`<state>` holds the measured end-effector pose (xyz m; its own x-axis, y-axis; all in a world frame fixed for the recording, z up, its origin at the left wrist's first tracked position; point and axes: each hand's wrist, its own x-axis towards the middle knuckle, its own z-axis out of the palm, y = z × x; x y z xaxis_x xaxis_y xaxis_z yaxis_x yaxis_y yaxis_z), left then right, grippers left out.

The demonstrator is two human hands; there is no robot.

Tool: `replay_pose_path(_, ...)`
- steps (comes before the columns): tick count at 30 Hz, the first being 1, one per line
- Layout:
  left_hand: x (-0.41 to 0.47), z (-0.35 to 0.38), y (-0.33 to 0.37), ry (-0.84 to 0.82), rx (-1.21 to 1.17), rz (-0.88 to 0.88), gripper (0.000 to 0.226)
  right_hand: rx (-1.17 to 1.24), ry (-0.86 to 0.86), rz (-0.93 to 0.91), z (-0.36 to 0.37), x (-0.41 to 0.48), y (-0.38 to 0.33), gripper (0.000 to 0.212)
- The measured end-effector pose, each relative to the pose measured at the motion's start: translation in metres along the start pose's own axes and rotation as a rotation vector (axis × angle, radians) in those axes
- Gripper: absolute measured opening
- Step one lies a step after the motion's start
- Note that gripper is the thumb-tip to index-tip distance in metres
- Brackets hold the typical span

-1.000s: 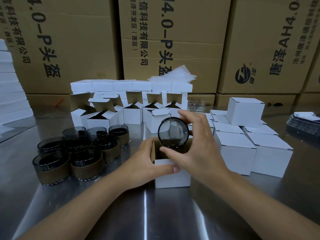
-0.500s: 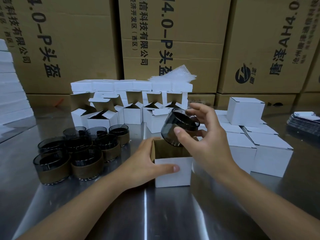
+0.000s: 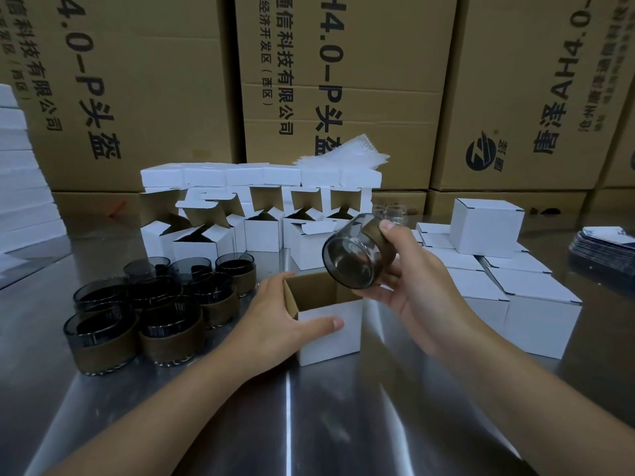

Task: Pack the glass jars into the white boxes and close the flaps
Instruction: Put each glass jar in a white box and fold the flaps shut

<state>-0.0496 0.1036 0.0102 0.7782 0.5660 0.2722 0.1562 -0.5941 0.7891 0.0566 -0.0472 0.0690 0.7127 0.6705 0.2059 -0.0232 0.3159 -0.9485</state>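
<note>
Right hand (image 3: 409,286) is grasping a tilted glass jar (image 3: 357,252) over the open white box (image 3: 330,324); left hand (image 3: 278,317) is gripping that box's left side.

Shiny steel table (image 3: 319,427), reflective. Big brown cartons (image 3: 395,80) are stacked along the back, with black Chinese print and "4.0-P" on them; the right one has a round black logo. White slab stack (image 3: 20,187) at far left edge. Rippled whitish plastic sheets (image 3: 347,154) mid-back, in front of the cartons. Dark pile of flat cards (image 3: 601,243) lies on the table at far right.

Tilted glass jar (image 3: 355,252) in right hand (image 3: 412,286) above open white box (image 3: 330,324), left hand (image 3: 275,314) gripping
</note>
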Motion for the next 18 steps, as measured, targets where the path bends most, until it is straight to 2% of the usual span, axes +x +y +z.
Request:
replay_pose_path(6,0.001,0.0,0.0,0.006,-0.001,0.005,0.099,0.253,-0.023,0.265,-0.005,0.003,-0.003,0.043)
replay_pose_path(10,0.0,0.0,0.001,0.004,0.001,0.021,0.088,0.416,-0.188,0.414,-0.009,0.005,-0.009,0.05)
replay_pose_path(13,0.0,0.0,0.001,0.006,-0.005,0.026,0.084,0.538,-0.286,0.484,-0.01,0.005,-0.009,0.055)
replay_pose_path(18,0.0,0.0,0.002,0.007,0.002,0.036,0.085,0.674,-0.319,0.531,-0.011,0.006,-0.008,0.055)
